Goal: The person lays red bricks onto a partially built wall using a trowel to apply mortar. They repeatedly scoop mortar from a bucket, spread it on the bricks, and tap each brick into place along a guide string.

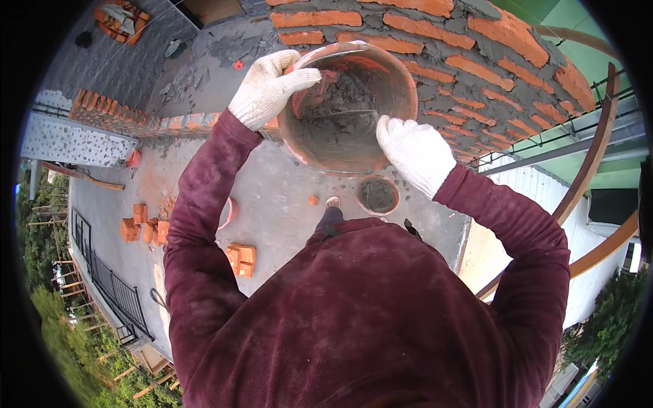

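A round bucket (406,81), its rim smeared orange and grey, is up in front of me against the brick wall (435,34). Wet grey mortar (343,95) lies inside it. My left hand (272,92), in a white knitted glove, grips the rim on the left, with a bit of red showing by the fingers. On the right side, my gloved right hand (416,153) is closed at the rim. A thin line crosses the mortar toward its fingertips; whether it is a wire handle or a tool edge I cannot tell. The bucket's underside is hidden.
Below, a second mortar bucket (378,195) stands on the concrete floor near my foot (332,202). Stacked bricks (241,259) and more bricks (141,224) lie to the left, near a pink bucket (230,212). A black railing (112,275) edges the far left; curved brown bars (590,160) rise right.
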`<state>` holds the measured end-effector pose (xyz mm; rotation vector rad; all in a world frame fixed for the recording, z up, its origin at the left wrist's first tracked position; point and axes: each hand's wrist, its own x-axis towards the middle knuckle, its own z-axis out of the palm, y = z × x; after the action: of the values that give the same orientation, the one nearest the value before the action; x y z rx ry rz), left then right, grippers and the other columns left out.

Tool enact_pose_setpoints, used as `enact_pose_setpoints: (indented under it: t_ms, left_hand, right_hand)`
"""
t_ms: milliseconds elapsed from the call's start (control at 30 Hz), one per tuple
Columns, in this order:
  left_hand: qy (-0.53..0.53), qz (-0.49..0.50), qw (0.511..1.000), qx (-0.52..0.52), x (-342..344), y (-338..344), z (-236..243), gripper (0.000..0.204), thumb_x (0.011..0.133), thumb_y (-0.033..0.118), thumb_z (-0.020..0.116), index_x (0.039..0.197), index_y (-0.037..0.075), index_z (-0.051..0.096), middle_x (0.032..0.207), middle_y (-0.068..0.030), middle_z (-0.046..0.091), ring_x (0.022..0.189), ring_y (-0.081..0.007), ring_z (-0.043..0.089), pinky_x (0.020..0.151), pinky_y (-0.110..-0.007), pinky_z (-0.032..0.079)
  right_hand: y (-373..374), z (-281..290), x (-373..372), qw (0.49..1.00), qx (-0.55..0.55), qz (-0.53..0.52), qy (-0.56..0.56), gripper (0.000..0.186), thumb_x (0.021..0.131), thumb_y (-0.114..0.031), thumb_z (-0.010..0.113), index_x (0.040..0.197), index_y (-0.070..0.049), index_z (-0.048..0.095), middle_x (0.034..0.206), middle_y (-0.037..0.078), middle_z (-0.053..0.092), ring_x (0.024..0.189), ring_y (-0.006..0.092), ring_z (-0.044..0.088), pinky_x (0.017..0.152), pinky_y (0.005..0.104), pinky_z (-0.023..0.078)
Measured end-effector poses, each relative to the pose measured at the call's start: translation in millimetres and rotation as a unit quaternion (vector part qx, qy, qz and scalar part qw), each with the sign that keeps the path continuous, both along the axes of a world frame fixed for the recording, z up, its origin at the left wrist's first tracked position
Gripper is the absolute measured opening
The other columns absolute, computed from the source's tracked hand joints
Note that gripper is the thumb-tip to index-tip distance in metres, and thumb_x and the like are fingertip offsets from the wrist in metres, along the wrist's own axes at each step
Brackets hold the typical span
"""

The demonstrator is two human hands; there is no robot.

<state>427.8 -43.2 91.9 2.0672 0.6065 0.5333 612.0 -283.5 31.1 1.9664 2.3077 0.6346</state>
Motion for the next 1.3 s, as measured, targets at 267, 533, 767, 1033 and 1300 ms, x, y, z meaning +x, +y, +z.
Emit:
enact_pose_setpoints:
  t_ms: [267,533,767,1033,1300]
  left_hand:
    - [0.052,-0.084,0.993,0.067,16.7,12.7,7.6,0.035,0.089,0.036,0.075,0.092,0.002,0.067,0.079,-0.0050,0.060,0.073,-0.0149,0.060,0.069,-0.034,0.049]
    - [0.077,-0.122,0.977,0.160,46.2,39.9,13.0,0.038,0.086,0.038,0.073,0.094,0.001,0.069,0.081,-0.0058,0.060,0.076,-0.0171,0.062,0.078,-0.036,0.051]
    - [0.085,-0.199,0.951,0.220,55.4,29.3,34.9,0.040,0.086,0.040,0.071,0.092,0.002,0.065,0.083,-0.0147,0.061,0.078,-0.0297,0.065,0.075,-0.042,0.051]
    - [0.047,-0.244,0.942,0.224,94.6,-24.7,56.9,0.036,0.084,0.036,0.075,0.092,0.002,0.066,0.081,-0.0119,0.058,0.074,-0.0247,0.060,0.073,-0.039,0.049]
    - [-0.017,-0.125,0.990,0.058,87.1,-56.6,30.7,0.041,0.089,0.036,0.077,0.078,0.003,0.055,0.071,-0.0004,0.044,0.068,-0.0083,0.042,0.061,-0.029,0.040]
  right_hand:
    - [-11.7,74.8,26.1,0.983,-0.106,-0.139,0.061,0.032,0.082,0.002,0.066,0.110,0.007,0.052,0.086,0.021,0.065,0.076,0.0347,0.071,0.062,0.0402,0.058]
    - [10.9,3.6,-24.7,0.983,-0.115,-0.126,0.069,0.033,0.089,-0.005,0.057,0.119,0.010,0.055,0.087,0.020,0.067,0.076,0.0299,0.073,0.062,0.0382,0.059]
    - [-3.8,79.4,-5.8,0.910,-0.242,-0.305,0.142,0.033,0.080,-0.005,0.070,0.108,0.007,0.059,0.086,0.024,0.070,0.082,0.0383,0.074,0.068,0.0452,0.060]
    - [-31.1,54.8,35.9,0.740,-0.311,-0.303,0.514,0.032,0.088,-0.020,0.067,0.112,0.000,0.062,0.077,0.013,0.067,0.053,0.0211,0.065,0.047,0.0353,0.053]
    - [-65.2,31.1,36.7,0.716,-0.193,-0.099,0.663,0.024,0.089,-0.019,0.068,0.101,0.000,0.061,0.071,0.003,0.055,0.049,0.0089,0.052,0.045,0.0252,0.042]
